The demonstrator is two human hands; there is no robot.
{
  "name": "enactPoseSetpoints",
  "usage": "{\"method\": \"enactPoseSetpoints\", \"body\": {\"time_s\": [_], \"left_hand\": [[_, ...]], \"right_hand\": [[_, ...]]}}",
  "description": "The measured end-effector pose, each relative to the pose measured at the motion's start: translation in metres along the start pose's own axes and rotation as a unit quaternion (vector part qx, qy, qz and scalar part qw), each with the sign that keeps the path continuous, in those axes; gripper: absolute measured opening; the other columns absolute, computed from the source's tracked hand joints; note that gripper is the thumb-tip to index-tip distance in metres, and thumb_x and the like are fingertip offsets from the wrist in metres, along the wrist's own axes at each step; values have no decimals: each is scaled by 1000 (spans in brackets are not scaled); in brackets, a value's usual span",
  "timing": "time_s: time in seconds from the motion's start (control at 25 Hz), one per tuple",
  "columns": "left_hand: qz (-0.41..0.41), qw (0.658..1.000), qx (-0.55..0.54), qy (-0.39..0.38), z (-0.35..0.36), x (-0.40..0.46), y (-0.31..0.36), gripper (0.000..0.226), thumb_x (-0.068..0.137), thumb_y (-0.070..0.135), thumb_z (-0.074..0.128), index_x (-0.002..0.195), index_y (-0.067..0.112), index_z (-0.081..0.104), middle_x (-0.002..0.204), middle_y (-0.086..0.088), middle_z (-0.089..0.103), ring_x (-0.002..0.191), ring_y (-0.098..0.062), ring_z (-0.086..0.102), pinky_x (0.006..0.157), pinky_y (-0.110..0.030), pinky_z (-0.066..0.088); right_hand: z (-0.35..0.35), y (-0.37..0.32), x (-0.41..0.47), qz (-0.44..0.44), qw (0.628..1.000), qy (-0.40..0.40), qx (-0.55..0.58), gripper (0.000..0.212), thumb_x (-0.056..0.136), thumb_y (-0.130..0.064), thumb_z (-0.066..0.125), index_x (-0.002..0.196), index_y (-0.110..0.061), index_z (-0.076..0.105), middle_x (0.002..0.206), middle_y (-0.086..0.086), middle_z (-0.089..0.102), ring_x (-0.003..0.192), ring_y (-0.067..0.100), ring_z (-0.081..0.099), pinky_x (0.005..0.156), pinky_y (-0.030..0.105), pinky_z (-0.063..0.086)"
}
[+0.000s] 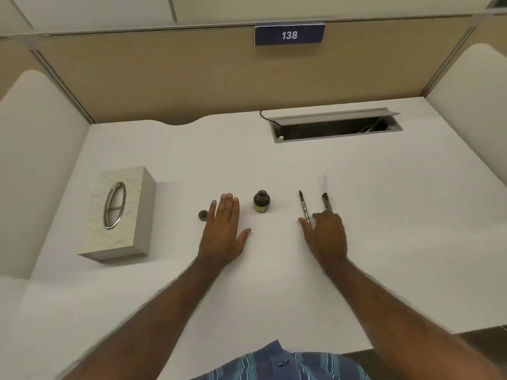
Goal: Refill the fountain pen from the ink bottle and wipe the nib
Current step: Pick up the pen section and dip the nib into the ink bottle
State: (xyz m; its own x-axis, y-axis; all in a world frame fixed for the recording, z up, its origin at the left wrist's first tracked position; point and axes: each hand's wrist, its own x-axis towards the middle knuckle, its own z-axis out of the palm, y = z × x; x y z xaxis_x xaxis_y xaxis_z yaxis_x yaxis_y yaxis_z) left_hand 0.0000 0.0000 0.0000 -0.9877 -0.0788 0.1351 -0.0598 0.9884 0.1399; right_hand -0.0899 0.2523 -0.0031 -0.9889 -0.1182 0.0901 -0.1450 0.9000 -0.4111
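A small dark ink bottle (261, 201) with a yellow label stands uncapped in the middle of the white desk (384, 215). Its round cap (203, 215) lies to the left, just beside my left hand (225, 229), which rests flat on the desk with fingers together and holds nothing. The pen's inner part with the nib (304, 206) lies to the right of the bottle, nib pointing away. My right hand (326, 234) lies over its near end, fingers touching it and the dark pen cap (327, 201) lying beside it. A pale barrel piece (324, 182) lies farther back.
A grey tissue box (123, 212) with an oval metal opening sits at the left. An open cable tray (334, 127) is sunk into the desk at the back right. Beige partition walls close in the desk, with a sign reading 138 (289, 35).
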Motion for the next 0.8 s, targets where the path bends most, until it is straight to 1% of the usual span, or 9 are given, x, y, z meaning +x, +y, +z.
{"method": "enactPoseSetpoints", "body": {"time_s": [0.12, 0.24, 0.4, 0.52, 0.6, 0.68, 0.72, 0.76, 0.8], "left_hand": [[-15, 1000, -12, 3, 1, 0, 7, 82, 98, 37, 73, 154, -13, 42, 163, -31, 43, 154, -45, 38, 127, -63, 27], [-24, 999, -26, -3, -5, -3, 21, 71, 102, 32, 66, 153, -12, 44, 163, -31, 44, 154, -45, 39, 127, -64, 27], [-18, 998, -37, 38, -6, -4, 35, 60, 105, 27, 57, 151, -11, 49, 161, -29, 48, 153, -43, 42, 125, -65, 29], [-21, 996, -72, 56, -11, -3, 46, 53, 106, 18, 60, 150, -9, 52, 160, -28, 49, 153, -42, 43, 126, -65, 28], [-53, 990, -119, 54, -17, -4, 56, 41, 106, 15, 62, 144, -3, 62, 154, -26, 58, 149, -41, 49, 127, -62, 25], [-121, 969, -208, 55, -24, -3, 68, 31, 108, 19, 60, 131, 5, 74, 138, -17, 73, 135, -33, 64, 127, -52, 29], [-162, 946, -275, 51, -30, -1, 74, 29, 109, 24, 59, 124, 10, 78, 127, -9, 79, 123, -27, 70, 121, -45, 38], [-201, 917, -343, 40, -37, 1, 78, 28, 109, 29, 58, 114, 15, 81, 112, 0, 82, 108, -20, 71, 107, -39, 48], [-221, 889, -400, 28, -44, 3, 82, 28, 108, 34, 58, 97, 20, 80, 94, 6, 77, 92, -14, 68, 92, -34, 51]], "right_hand": [[1, 1, 5, 47, 998, -6, 37, 33, 100, -27, 70, 88, 3, 76, 97, 20, 72, 96, 42, 66, 83, 47, 54], [-1, -1, 8, 71, 996, -22, 56, 31, 101, -21, 66, 84, 3, 74, 91, 19, 69, 90, 41, 67, 79, 46, 53], [0, 6, 6, 89, 992, -15, 91, 26, 100, -22, 68, 88, 0, 76, 92, 17, 71, 88, 39, 68, 78, 43, 52], [-7, 7, 0, 112, 984, 2, 139, 21, 98, -25, 72, 87, -8, 77, 87, 5, 68, 85, 32, 67, 72, 33, 43], [-15, 5, -6, 101, 982, 12, 158, 18, 96, -28, 74, 86, -13, 77, 82, -5, 62, 81, 25, 66, 72, 29, 39], [-25, 2, -16, 68, 984, 27, 162, 16, 95, -30, 76, 85, -17, 77, 78, -8, 61, 75, 18, 63, 68, 27, 38], [-31, -1, -22, 50, 984, 33, 167, 15, 94, -31, 77, 85, -19, 78, 77, -9, 62, 73, 14, 61, 66, 24, 38], [-36, -5, -28, 31, 984, 37, 174, 14, 93, -31, 79, 86, -20, 78, 77, -10, 63, 72, 12, 60, 65, 22, 39], [-42, -8, -35, 11, 982, 38, 184, 12, 93, -31, 80, 86, -21, 79, 78, -11, 65, 71, 11, 61, 66, 21, 43]]}}
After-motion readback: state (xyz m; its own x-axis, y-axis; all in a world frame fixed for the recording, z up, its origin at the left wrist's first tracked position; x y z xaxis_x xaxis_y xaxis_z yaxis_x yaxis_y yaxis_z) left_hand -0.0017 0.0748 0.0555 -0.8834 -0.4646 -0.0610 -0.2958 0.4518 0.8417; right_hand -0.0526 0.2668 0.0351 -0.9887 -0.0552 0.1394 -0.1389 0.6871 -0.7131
